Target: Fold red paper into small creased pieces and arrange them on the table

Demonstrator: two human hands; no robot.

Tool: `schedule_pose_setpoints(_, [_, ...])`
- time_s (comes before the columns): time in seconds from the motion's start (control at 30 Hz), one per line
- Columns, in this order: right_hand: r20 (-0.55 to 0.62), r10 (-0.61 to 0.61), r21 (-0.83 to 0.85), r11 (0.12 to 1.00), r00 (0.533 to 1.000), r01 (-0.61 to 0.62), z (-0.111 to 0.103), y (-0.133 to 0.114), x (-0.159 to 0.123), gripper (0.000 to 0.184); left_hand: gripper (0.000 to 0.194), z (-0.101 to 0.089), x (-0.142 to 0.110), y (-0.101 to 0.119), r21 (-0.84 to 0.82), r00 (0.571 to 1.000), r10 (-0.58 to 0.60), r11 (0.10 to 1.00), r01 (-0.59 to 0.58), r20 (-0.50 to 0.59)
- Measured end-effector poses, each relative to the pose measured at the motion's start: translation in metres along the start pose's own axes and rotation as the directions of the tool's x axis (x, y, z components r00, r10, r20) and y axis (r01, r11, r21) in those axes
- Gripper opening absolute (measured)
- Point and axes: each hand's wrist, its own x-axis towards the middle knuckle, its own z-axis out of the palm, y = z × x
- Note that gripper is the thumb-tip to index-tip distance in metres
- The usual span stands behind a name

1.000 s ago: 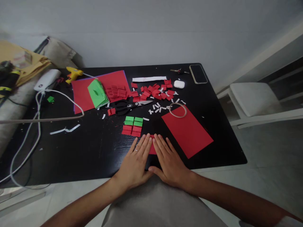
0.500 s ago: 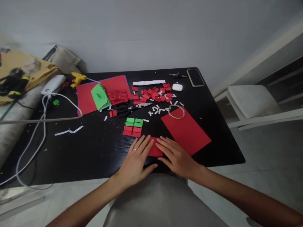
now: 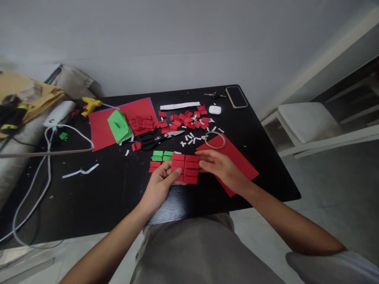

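A red folded paper square (image 3: 191, 169), with grooves dividing its face into small panels, is raised above the table. My left hand (image 3: 162, 177) grips its left side, thumb across the front and fingers behind. At its right edge is my right hand (image 3: 220, 167), closed on the paper, with some fingertips hidden behind it. Partly covered by the held square and my left hand, a small green-and-red folded paper block (image 3: 158, 156) lies on the table. A red paper sheet (image 3: 241, 163) lies under my right hand and forearm.
Scissors (image 3: 162, 139) lie beyond the block, near small red folded pieces (image 3: 189, 118) and white scraps (image 3: 189, 138). A stack of green paper (image 3: 120, 126) and a yellow glue gun (image 3: 91, 105) sit left. A ring (image 3: 224, 141), earbud case (image 3: 214, 110) and phone (image 3: 237, 97) are right.
My hands lay flat over the red paper square on the table; now it is lifted, its grooved face showing, with my left thumb on the front. The view has shifted slightly.
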Motion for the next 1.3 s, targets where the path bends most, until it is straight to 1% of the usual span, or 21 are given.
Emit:
schedule_pose_setpoints(0.07, [0.005,0.051,0.021,0.998,0.999,-0.051,0.005,0.005,0.006,0.047,0.042,0.003,0.004,-0.001,-0.076,0.999,-0.038,0.996,0.039,0.011])
schedule_pose_setpoints(0.13, [-0.031,0.056,0.0,0.998,0.998,-0.056,0.008,0.011,0.01,0.047,0.044,0.003,0.005,-0.004,-0.07,0.999,-0.046,0.996,0.047,0.025])
schedule_pose_setpoints(0.23, [-0.068,0.036,-0.034,0.999,0.997,-0.039,0.007,0.018,0.018,0.044,0.051,-0.003,0.003,-0.005,0.023,0.999,-0.036,0.999,0.036,0.022])
schedule_pose_setpoints(0.3, [-0.084,0.005,-0.079,0.997,0.996,-0.012,0.003,0.022,0.024,0.044,0.059,-0.011,0.001,0.0,0.114,0.999,-0.006,0.993,0.011,-0.038])
schedule_pose_setpoints(0.37, [-0.103,-0.056,-0.163,0.986,0.993,0.038,0.001,0.027,0.029,0.043,0.059,-0.022,-0.002,0.009,0.205,0.991,0.057,0.978,-0.031,-0.121])
schedule_pose_setpoints(0.43, [-0.112,-0.128,-0.304,0.948,0.986,0.088,0.0,0.032,0.032,0.041,0.047,-0.035,-0.006,0.021,0.299,0.985,0.111,0.952,-0.069,-0.128])
schedule_pose_setpoints(0.47, [-0.11,-0.162,-0.404,0.909,0.981,0.105,0.0,0.034,0.033,0.04,0.044,-0.042,-0.008,0.027,0.337,0.984,0.131,0.938,-0.083,-0.121])
schedule_pose_setpoints(0.5, [-0.107,-0.198,-0.519,0.847,0.974,0.116,0.002,0.035,0.032,0.041,0.041,-0.049,-0.01,0.033,0.383,0.979,0.154,0.919,-0.091,-0.135])
schedule_pose_setpoints(0.53, [-0.104,-0.24,-0.633,0.765,0.965,0.122,0.003,0.036,0.03,0.043,0.038,-0.055,-0.012,0.038,0.448,0.966,0.203,0.887,-0.113,-0.159])
schedule_pose_setpoints(0.57, [-0.098,-0.29,-0.729,0.672,0.952,0.13,0.005,0.035,0.028,0.045,0.035,-0.061,-0.013,0.042,0.536,0.941,0.285,0.831,-0.148,-0.183])
schedule_pose_setpoints(0.6, [-0.085,-0.346,-0.799,0.584,0.934,0.144,0.008,0.034,0.026,0.046,0.031,-0.066,-0.014,0.044,0.643,0.915,0.366,0.745,-0.179,-0.169])
schedule_pose_setpoints(0.63, [-0.063,-0.404,-0.842,0.512,0.913,0.168,0.011,0.032,0.024,0.046,0.028,-0.071,-0.014,0.045,0.75,0.887,0.448,0.625,-0.217,-0.116])
schedule_pose_setpoints(0.7, [0.034,-0.473,-0.875,0.412,0.88,0.255,0.017,0.029,0.02,0.046,0.026,-0.076,-0.013,0.042,0.886,0.837,0.542,0.346,-0.309,0.08])
schedule_pose_setpoints(0.77, [0.201,-0.451,-0.871,0.324,0.869,0.37,0.024,0.029,0.017,0.049,0.033,-0.078,-0.009,0.034,0.926,0.821,0.522,0.142,-0.349,0.23])
schedule_pose_setpoints(0.83, [0.353,-0.361,-0.857,0.246,0.863,0.453,0.031,0.032,0.016,0.061,0.044,-0.076,-0.006,0.022,0.928,0.824,0.458,-0.011,-0.371,0.335])
schedule_pose_setpoints(0.9, [0.407,-0.268,-0.86,0.21,0.873,0.465,0.035,0.039,0.016,0.077,0.056,-0.073,-0.004,0.009,0.916,0.834,0.381,-0.123,-0.381,0.398])
schedule_pose_setpoints(0.97, [0.409,-0.203,-0.873,0.195,0.89,0.446,0.038,0.046,0.015,0.083,0.058,-0.071,-0.005,-0.003,0.894,0.831,0.332,-0.2,-0.401,0.447])
schedule_pose_setpoints(1.03, [0.399,-0.176,-0.885,0.184,0.9,0.428,0.04,0.052,0.015,0.086,0.055,-0.071,-0.007,-0.012,0.881,0.824,0.319,-0.234,-0.411,0.469])
schedule_pose_setpoints(1.1, [0.385,-0.182,-0.891,0.18,0.905,0.416,0.041,0.056,0.014,0.089,0.054,-0.071,-0.01,-0.018,0.884,0.821,0.331,-0.222,-0.411,0.465])
schedule_pose_setpoints(1.23, [0.366,-0.206,-0.896,0.187,0.907,0.404,0.044,0.059,0.014,0.095,0.057,-0.071,-0.011,-0.022,0.9,0.822,0.367,-0.163,-0.405,0.436])
schedule_pose_setpoints(1.3, [0.365,-0.207,-0.896,0.185,0.907,0.403,0.044,0.059,0.016,0.095,0.055,-0.071,-0.009,-0.023,0.9,0.819,0.374,-0.158,-0.406,0.436])
